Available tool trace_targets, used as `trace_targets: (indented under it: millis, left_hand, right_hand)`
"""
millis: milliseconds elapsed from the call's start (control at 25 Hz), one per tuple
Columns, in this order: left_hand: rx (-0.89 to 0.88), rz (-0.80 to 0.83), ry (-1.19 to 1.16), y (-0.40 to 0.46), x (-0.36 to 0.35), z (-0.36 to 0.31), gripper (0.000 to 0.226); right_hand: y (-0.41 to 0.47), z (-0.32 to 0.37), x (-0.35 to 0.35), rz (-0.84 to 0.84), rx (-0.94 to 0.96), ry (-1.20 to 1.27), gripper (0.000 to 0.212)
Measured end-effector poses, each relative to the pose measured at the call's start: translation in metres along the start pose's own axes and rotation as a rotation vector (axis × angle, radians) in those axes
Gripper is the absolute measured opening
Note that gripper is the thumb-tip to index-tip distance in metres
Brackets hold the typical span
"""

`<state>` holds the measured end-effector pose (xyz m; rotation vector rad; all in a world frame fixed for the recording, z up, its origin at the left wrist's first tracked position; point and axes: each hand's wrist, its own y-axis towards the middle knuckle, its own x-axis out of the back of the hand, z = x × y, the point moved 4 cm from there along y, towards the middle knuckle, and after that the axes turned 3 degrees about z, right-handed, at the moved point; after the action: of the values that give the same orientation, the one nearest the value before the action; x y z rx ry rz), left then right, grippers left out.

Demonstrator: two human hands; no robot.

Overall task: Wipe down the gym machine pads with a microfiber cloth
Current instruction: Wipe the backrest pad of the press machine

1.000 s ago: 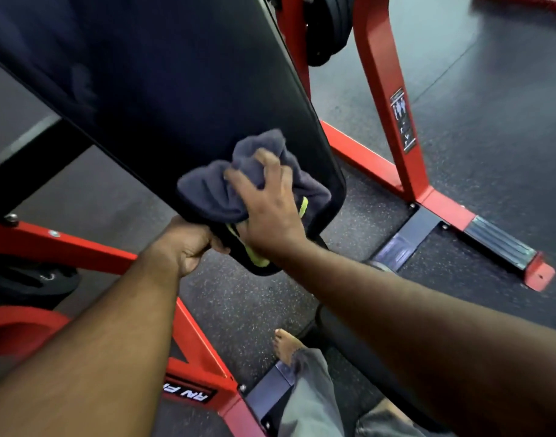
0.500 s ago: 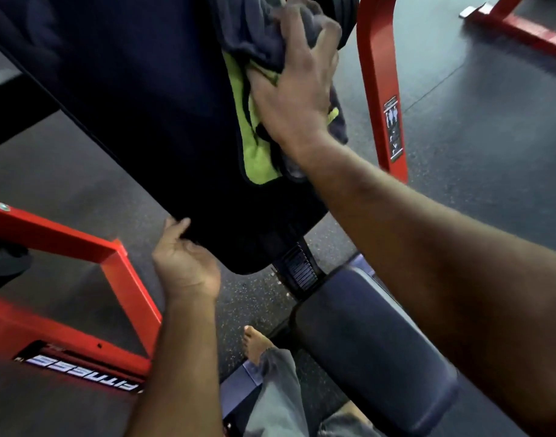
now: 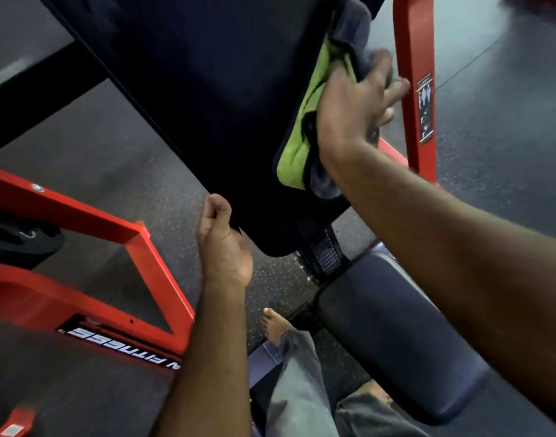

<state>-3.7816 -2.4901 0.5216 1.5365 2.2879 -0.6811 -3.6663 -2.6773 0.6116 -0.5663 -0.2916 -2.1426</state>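
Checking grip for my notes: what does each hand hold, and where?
Right hand presses the bunched cloth against the back pad; left hand grips the pad's lower edge.

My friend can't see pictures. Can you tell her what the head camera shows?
A person's right hand presses a grey and green cloth against a dark back pad on a red gym machine. The left hand holds the pad's lower edge.
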Motion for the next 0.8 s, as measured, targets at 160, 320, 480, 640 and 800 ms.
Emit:
trace_targets:
  millis: [160, 320, 480, 640, 800]
  left_hand:
    - [-0.02, 0.023, -0.076, 0.005, 0.003, 0.006, 0.032]
    - [0.025, -0.008, 0.017, 0.006, 0.01, 0.01, 0.029]
    - [0.096, 0.045, 0.074, -0.001, 0.022, 0.022, 0.035]
    - [0.302, 0.051, 0.02, -0.011, 0.034, 0.038, 0.04]
    - [0.378, -0.015, -0.115, -0.019, 0.035, 0.037, 0.033]
  right_hand:
    - [-0.099, -0.022, -0.023, 0.194, 0.6, -0.043, 0.056]
    - [-0.126, -0.097, -0.022, 0.369, 0.59, -0.069, 0.056]
    - [-0.092, -0.067, -0.018, 0.135, 0.051, 0.158, 0.048]
    - [-0.128, -0.03, -0.032, 0.189, 0.48, 0.051, 0.056]
    - [-0.161, -0.105, -0.036, 0.342, 0.705, -0.029, 0.057]
